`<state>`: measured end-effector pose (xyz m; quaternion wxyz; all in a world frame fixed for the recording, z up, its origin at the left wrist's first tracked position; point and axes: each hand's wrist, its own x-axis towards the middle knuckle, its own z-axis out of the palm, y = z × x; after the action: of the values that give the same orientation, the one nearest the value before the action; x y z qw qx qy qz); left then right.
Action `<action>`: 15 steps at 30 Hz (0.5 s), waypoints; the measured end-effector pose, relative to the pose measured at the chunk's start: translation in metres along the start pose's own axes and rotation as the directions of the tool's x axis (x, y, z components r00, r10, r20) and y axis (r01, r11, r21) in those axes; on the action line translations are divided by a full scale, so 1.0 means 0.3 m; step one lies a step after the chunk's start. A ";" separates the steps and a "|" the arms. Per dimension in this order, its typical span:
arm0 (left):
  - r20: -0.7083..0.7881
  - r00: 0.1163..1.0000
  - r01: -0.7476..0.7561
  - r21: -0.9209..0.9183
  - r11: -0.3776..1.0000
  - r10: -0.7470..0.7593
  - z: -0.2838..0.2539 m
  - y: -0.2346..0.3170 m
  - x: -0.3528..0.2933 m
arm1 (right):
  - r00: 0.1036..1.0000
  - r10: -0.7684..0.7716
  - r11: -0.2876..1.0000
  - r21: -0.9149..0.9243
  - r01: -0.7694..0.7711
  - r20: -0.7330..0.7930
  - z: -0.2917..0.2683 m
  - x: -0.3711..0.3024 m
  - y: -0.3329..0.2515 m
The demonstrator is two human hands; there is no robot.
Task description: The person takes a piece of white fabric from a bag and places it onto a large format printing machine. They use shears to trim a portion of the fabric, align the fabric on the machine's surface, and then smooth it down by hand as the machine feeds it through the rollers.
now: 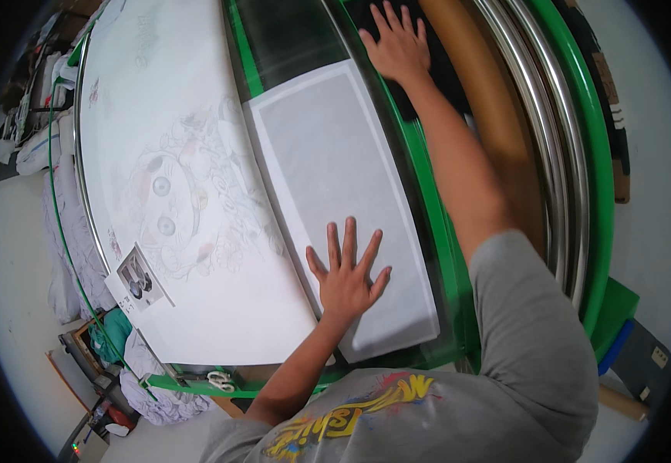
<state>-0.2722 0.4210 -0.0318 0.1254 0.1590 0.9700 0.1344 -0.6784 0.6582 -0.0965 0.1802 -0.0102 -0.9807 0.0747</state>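
My left hand (347, 282) rests palm down with fingers spread on a grey sheet with a white border (328, 147). That sheet lies lengthwise on a dark bed, beside a wide white paper (220, 324) with a faint, large-eyed cartoon cat drawn on it. My right hand (399, 46) reaches to the far side, fingers spread flat on a piece of black material (442, 73). Neither hand grips anything. Whether the grey sheet is cloth or paper I cannot tell.
A green machine frame (599, 193) surrounds the bed, with a brown roller (497, 116) and steel bars (563, 147) on the right. On the white paper lies a small photo slip (144, 276). White-handled scissors (220, 380) sit at the near edge. Crumpled pale cloth (158, 397) hangs left.
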 end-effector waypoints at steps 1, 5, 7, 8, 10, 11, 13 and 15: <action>-0.002 1.000 0.021 0.000 1.000 -0.021 0.006 -0.011 -0.009 | 0.997 0.018 0.999 0.039 -0.021 0.079 -0.005 0.110 -0.063; -0.016 0.999 0.028 0.005 1.000 -0.028 -0.014 -0.009 -0.009 | 0.984 0.031 0.997 0.062 -0.043 0.178 -0.024 0.271 -0.121; -0.040 0.999 -0.032 -0.019 0.999 0.031 -0.004 0.009 0.007 | 0.997 0.042 0.998 -0.040 -0.039 0.072 0.033 0.186 0.022; -0.044 0.999 -0.022 -0.013 1.000 0.021 0.003 0.006 0.001 | 0.996 0.038 0.999 -0.016 -0.037 0.078 0.029 0.103 0.012; -0.055 0.998 0.002 0.006 1.000 -0.002 0.000 -0.007 -0.013 | 0.996 0.006 0.999 0.045 -0.010 0.094 -0.057 -0.129 -0.021; -0.061 0.998 0.021 0.013 1.000 -0.020 -0.009 -0.012 -0.020 | 0.995 -0.014 0.998 0.056 0.008 0.094 -0.142 -0.275 -0.047; -0.061 0.998 0.028 0.012 1.000 -0.027 -0.017 -0.009 -0.025 | 0.990 0.004 0.997 0.080 -0.015 0.141 -0.368 -0.598 -0.049; -0.072 0.997 0.001 0.000 1.000 -0.001 -0.008 -0.001 -0.012 | 0.962 0.090 0.994 0.042 -0.104 0.256 -0.587 -0.942 -0.027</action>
<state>-0.2698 0.4190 -0.0290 0.0902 0.1535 0.9740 0.1399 -0.3516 0.6620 -0.0322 0.0497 -0.0436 -0.9916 0.1114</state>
